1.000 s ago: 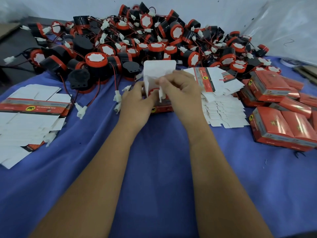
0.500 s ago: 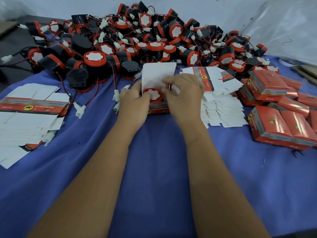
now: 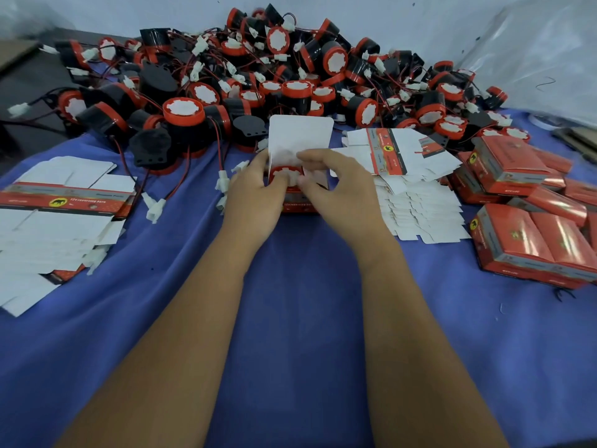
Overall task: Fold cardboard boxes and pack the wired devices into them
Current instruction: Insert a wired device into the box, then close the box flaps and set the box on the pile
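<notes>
A small red cardboard box [image 3: 298,205] stands on the blue cloth at the table's middle, its white lid flap [image 3: 300,134] upright. A red-and-black wired device [image 3: 287,173] sits inside it, red face up. My left hand [image 3: 255,195] grips the box's left side with the thumb at its rim. My right hand [image 3: 336,185] holds the right side, its fingers curled over the opening and pressing a white side flap down onto the device.
A big heap of red-and-black wired devices [image 3: 277,79] fills the back of the table. Flat unfolded boxes lie in stacks at the left [image 3: 58,202] and right of centre [image 3: 416,189]. Packed red boxes [image 3: 533,240] pile up at the right edge.
The white connector held by my right hand a second ago is gone into the box. The device has settled inside, and my right fingers have come over the opening.
</notes>
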A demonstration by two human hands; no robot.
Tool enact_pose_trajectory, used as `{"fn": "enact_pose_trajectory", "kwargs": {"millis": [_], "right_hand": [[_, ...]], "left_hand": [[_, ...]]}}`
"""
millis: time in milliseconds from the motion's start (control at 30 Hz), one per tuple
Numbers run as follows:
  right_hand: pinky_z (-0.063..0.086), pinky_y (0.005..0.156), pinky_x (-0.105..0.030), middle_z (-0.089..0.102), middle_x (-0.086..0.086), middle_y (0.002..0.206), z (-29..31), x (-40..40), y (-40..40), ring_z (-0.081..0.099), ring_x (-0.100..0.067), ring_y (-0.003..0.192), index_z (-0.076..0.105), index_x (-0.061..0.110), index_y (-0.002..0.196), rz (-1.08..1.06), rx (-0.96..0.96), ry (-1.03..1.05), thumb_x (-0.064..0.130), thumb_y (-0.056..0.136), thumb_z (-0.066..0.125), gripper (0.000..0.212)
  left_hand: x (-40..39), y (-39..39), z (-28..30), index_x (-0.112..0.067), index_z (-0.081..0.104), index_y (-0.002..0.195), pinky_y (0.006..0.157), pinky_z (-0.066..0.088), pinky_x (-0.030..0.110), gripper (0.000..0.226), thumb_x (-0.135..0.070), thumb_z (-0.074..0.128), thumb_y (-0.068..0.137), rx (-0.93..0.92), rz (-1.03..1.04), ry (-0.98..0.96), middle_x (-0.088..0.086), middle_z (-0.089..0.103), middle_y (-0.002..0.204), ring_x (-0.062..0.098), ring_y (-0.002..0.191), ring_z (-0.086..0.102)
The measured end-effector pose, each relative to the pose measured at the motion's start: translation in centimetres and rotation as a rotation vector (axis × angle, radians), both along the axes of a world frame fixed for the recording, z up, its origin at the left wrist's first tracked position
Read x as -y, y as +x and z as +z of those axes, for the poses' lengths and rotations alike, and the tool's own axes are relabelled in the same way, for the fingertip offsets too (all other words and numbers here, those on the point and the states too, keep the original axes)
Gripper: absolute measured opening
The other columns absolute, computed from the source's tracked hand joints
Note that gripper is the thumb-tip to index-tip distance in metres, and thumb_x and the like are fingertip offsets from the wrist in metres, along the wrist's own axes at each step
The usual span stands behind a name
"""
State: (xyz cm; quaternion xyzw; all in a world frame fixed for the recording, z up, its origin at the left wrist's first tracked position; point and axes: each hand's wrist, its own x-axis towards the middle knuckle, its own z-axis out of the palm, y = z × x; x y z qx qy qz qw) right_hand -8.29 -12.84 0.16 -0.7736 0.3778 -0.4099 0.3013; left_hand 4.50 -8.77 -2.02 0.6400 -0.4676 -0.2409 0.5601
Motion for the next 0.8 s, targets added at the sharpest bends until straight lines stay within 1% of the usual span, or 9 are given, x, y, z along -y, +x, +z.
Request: {"fn": "enact_pose_trajectory", "kwargs": {"millis": [100, 167, 233, 300, 400, 467, 600, 733, 800], "right_hand": [[0.049, 0.093, -0.021, 0.072, 0.009, 0.105, -0.1, 0.1, -0.1, 0.063, 0.001, 0.103, 0.069, 0.023, 0.112, 0.027, 0.184, 0.245, 0.022, 0.1, 0.05, 0.022], [0.049, 0.094, -0.02, 0.073, 0.005, 0.106, -0.1, 0.4, -0.1, 0.063, 0.0, 0.105, 0.066, 0.022, 0.112, -0.013, 0.206, 0.274, 0.016, 0.101, 0.049, 0.021], [0.046, 0.085, -0.009, 0.07, 0.006, 0.102, -0.2, 0.3, 0.3, 0.061, 0.001, 0.099, 0.06, 0.021, 0.112, -0.057, 0.178, 0.223, 0.007, 0.095, 0.057, 0.022], [0.043, 0.079, -0.009, 0.061, 0.004, 0.103, -0.5, 0.1, 0.9, 0.056, -0.001, 0.094, 0.049, 0.022, 0.116, -0.127, 0.204, 0.197, 0.005, 0.089, 0.065, 0.035], [0.045, 0.09, -0.021, 0.044, 0.002, 0.124, -0.7, 0.2, 1.1, 0.047, -0.011, 0.111, 0.035, 0.024, 0.139, -0.188, 0.224, 0.225, 0.01, 0.087, 0.069, 0.063], [0.048, 0.086, -0.019, 0.048, 0.006, 0.128, -0.9, 0.4, 0.9, 0.049, -0.01, 0.114, 0.036, 0.027, 0.142, -0.092, 0.236, 0.295, 0.01, 0.091, 0.063, 0.061], [0.05, 0.081, -0.017, 0.063, 0.012, 0.105, -1.2, 0.5, 0.7, 0.057, -0.003, 0.099, 0.056, 0.031, 0.106, 0.018, 0.247, 0.278, 0.004, 0.094, 0.053, 0.03], [0.05, 0.071, -0.021, 0.068, 0.004, 0.096, -1.1, 0.8, 0.6, 0.062, -0.013, 0.092, 0.067, 0.026, 0.084, 0.003, 0.32, 0.322, -0.005, 0.092, 0.046, 0.038], [0.051, 0.064, -0.019, 0.07, 0.001, 0.102, -0.9, 0.8, 0.6, 0.064, -0.015, 0.092, 0.072, 0.021, 0.08, -0.037, 0.417, 0.421, -0.007, 0.09, 0.041, 0.043]], "left_hand": [[-0.1, -0.4, 0.8, -0.021, 0.066, 0.103, 0.095, 0.052, 0.043, 0.039, -0.048, 0.039, 0.093, -0.314, 0.008, 0.026, 0.006, 0.072, 0.109, 0.021, 0.106, 0.067], [-0.1, -0.2, 1.1, -0.017, 0.064, 0.099, 0.101, 0.049, 0.049, 0.042, -0.048, 0.036, 0.093, -0.384, 0.049, 0.06, 0.016, 0.069, 0.115, 0.027, 0.11, 0.065], [0.0, 0.1, 0.9, -0.023, 0.068, 0.102, 0.093, 0.053, 0.038, 0.031, -0.032, 0.038, 0.101, -0.289, 0.027, 0.042, 0.005, 0.072, 0.106, 0.013, 0.1, 0.066], [-0.2, 0.3, 0.8, -0.034, 0.066, 0.108, 0.076, 0.052, 0.017, 0.028, -0.021, 0.042, 0.102, -0.222, -0.022, -0.002, -0.011, 0.071, 0.1, -0.003, 0.089, 0.065], [-0.3, 0.5, 0.4, -0.038, 0.059, 0.117, 0.073, 0.047, 0.008, 0.031, -0.016, 0.046, 0.099, -0.07, -0.048, 0.004, -0.02, 0.065, 0.102, -0.003, 0.091, 0.06], [-0.2, 0.6, 0.2, -0.04, 0.057, 0.113, 0.073, 0.044, 0.004, 0.031, -0.014, 0.049, 0.097, -0.002, 0.0, -0.01, -0.021, 0.063, 0.102, -0.003, 0.095, 0.058], [-0.3, 0.5, 0.1, -0.032, 0.06, 0.11, 0.082, 0.045, 0.01, 0.028, -0.011, 0.057, 0.093, -0.01, 0.067, -0.085, -0.019, 0.065, 0.108, -0.001, 0.104, 0.058], [-0.3, 1.0, 0.0, -0.029, 0.065, 0.087, 0.081, 0.053, 0.025, 0.024, -0.005, 0.065, 0.089, -0.04, 0.068, -0.143, -0.011, 0.067, 0.106, 0.005, 0.1, 0.063], [-0.5, 1.1, 0.1, -0.031, 0.069, 0.083, 0.078, 0.054, 0.023, 0.033, 0.001, 0.06, 0.089, -0.131, 0.052, -0.127, -0.008, 0.069, 0.113, 0.006, 0.106, 0.065]]}}
